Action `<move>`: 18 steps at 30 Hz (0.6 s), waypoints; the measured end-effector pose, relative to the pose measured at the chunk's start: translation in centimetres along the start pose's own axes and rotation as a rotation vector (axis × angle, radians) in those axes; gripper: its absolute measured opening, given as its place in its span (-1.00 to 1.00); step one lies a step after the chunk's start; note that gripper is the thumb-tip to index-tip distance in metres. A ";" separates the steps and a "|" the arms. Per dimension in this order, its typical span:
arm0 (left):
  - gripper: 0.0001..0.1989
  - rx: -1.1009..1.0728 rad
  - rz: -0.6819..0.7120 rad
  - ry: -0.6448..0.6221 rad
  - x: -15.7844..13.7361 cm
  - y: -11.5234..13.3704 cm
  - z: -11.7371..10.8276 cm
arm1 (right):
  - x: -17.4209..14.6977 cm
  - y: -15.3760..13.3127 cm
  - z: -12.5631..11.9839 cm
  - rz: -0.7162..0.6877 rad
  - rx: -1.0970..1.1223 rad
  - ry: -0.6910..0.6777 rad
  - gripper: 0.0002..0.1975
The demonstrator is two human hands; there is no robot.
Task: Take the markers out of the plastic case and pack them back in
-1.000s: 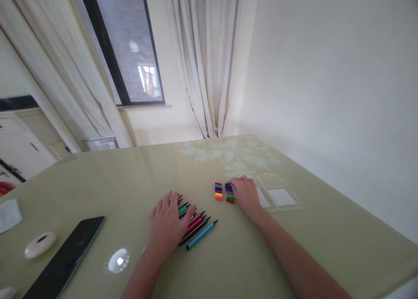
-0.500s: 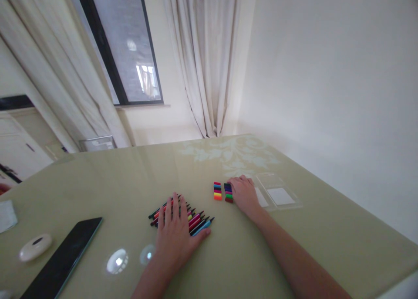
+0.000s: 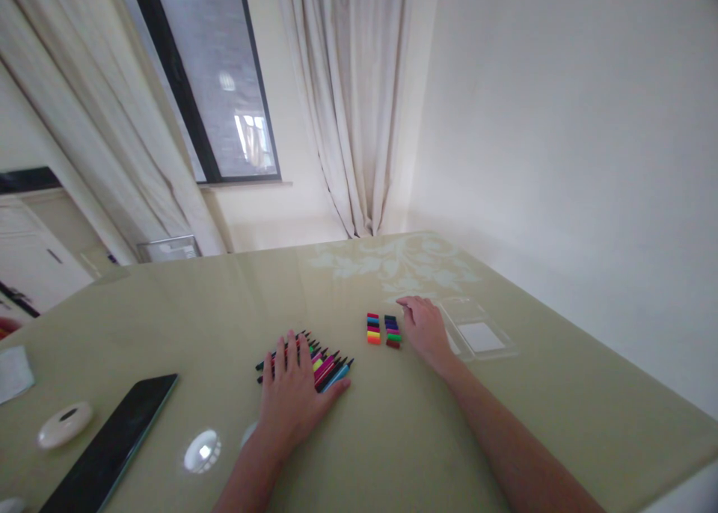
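My left hand point(image 3: 292, 393) lies with fingers spread over a bunch of felt-tip pens point(image 3: 332, 369), covering much of them. Their dark tips point up and to the right. To the right, two short columns of coloured pen caps stand side by side: a left column point(image 3: 373, 329) running from red to orange and a right column point(image 3: 393, 332) from dark blue to brown. My right hand point(image 3: 423, 326) is just right of the caps, its thumb and forefinger apart and nothing seen between them. The other fingers are partly hidden. Under its wrist side lies a clear plastic case point(image 3: 508, 345).
White card point(image 3: 481, 337) shows inside the clear case. A dark tablet-like slab point(image 3: 112, 446) lies at the left, with a white oval object point(image 3: 66, 425) and a white tissue or cloth point(image 3: 14, 372) beyond it. The glossy table point(image 3: 235, 303) meets a wall on the right.
My left hand has slid slightly left, and the pens under it have drawn closer together. My right hand has moved a little right, off the right column of caps.
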State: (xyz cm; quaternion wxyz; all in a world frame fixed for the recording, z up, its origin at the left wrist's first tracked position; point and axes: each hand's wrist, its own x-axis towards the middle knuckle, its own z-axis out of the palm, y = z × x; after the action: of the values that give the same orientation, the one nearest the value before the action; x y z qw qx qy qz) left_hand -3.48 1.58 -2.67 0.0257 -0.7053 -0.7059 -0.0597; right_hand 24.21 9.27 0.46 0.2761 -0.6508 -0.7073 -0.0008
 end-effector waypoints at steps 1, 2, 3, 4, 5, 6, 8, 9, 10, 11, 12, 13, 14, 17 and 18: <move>0.20 0.004 0.011 -0.003 0.1 -0.1 0.0 | 0.2 0.4 -0.3 0.027 0.039 0.016 -0.66; 0.19 0.008 0.023 -0.005 0.2 -0.2 0.0 | 0.3 0.8 -0.6 0.058 0.067 0.026 -0.68; 0.19 0.009 0.036 -0.006 0.4 -0.4 0.0 | 0.4 1.3 -0.9 0.092 0.078 0.028 -0.71; 0.18 0.009 0.046 -0.006 0.5 -0.7 0.1 | 0.5 1.7 -1.2 0.125 0.073 0.021 -0.74; 0.18 0.008 0.055 -0.006 0.7 -0.9 0.2 | 0.5 2.1 -1.5 0.155 0.056 0.005 -0.76; 0.18 0.007 0.062 -0.009 0.9 -1.2 0.3 | 0.6 2.4 -1.7 0.179 0.034 -0.017 -0.79; 0.17 0.007 0.078 -0.011 1.2 -1.9 0.5 | 0.5 2.7 -1.9 0.206 0.005 -0.065 -0.82; 0.16 0.008 0.086 -0.011 1.4 -2.1 0.5 | 0.4 2.7 -1.9 0.210 0.005 -0.088 -0.82; 0.16 0.008 0.093 -0.009 1.4 -2.3 0.6 | 0.3 2.6 -1.8 0.208 0.013 -0.107 -0.83; 0.15 0.009 0.098 -0.006 1.4 -2.4 0.5 | 0.3 2.5 -1.8 0.200 0.024 -0.121 -0.83; 0.15 0.012 0.094 0.000 1.4 -2.4 0.5 | 0.2 2.3 -1.7 0.189 0.031 -0.131 -0.82; 0.15 0.018 0.084 0.009 1.2 -2.3 0.4 | 0.2 2.2 -1.6 0.177 0.032 -0.137 -0.82; 0.16 0.026 0.069 0.021 1.0 -2.0 0.3 | 0.1 2.0 -1.5 0.166 0.028 -0.141 -0.82; 0.17 0.059 0.020 0.071 0.3 -1.1 0.1 | 0.0 1.6 -1.2 0.153 0.010 -0.157 -0.83; 0.16 0.066 0.004 0.085 0.1 -0.8 0.1 | 0.0 1.5 -1.1 0.151 0.011 -0.161 -0.84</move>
State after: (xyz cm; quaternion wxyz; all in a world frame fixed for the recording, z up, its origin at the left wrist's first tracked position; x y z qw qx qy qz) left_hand -4.27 1.71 -2.78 0.0790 -0.7024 -0.7043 -0.0660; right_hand 26.01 9.04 0.88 0.2213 -0.6987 -0.6760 0.0761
